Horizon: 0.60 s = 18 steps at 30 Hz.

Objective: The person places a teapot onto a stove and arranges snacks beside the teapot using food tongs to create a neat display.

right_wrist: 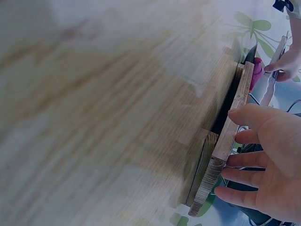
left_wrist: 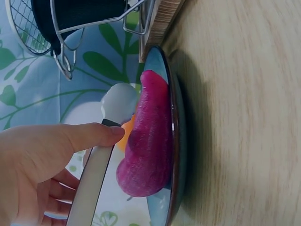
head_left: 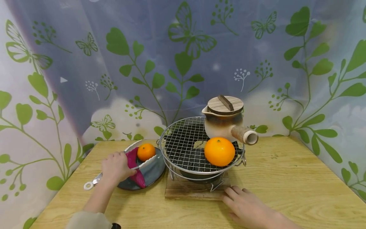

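Note:
My left hand grips a pair of metal tongs with white scalloped tips, its thumb pressing on one arm. Between the tips sits a small orange, over the blue-grey plate. In the left wrist view a magenta sweet potato lies on that plate, partly in front of the orange. My right hand rests by the front right corner of a wooden board, fingers spread and holding nothing. Whether its fingertips touch the board I cannot tell.
On the board stands a stove with a round wire grill. The grill carries a larger orange and a clay teapot with a wooden lid, its side handle jutting right. A patterned curtain hangs behind the table.

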{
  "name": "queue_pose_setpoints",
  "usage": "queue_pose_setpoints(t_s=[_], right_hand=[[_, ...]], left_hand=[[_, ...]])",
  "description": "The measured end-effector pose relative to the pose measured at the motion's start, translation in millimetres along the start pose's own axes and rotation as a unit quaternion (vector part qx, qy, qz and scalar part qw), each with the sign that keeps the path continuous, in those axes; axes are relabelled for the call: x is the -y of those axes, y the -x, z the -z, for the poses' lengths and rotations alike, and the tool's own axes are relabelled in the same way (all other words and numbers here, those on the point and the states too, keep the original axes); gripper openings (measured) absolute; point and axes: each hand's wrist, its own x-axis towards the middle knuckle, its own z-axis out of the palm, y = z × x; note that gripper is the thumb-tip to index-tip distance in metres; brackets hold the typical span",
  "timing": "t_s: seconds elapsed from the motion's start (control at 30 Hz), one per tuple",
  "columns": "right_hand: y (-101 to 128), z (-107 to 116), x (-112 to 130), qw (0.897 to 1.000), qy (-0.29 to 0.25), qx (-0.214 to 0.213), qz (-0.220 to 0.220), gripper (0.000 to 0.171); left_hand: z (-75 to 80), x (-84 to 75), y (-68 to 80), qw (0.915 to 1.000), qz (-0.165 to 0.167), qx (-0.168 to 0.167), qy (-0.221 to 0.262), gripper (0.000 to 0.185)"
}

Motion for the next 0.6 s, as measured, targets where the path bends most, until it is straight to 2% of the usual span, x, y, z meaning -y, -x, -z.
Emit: queue_pose_setpoints(t_s=[0.33,0.6], right_hand=[[0.5,-1.4,-0.7,1.0,0.002,-0.002,0.001,0.044],[0.1,-1.6,-0.9,1.0,0.001,0.001,-0.002,0.044]], left_hand=[[-5.6,-0.8,-0.4,0.9999,0.001,-0.012,-0.007,0.075],[-3.5,-4.9,-3.0,0.9998,0.007,-0.014,-0.012,0.07]])
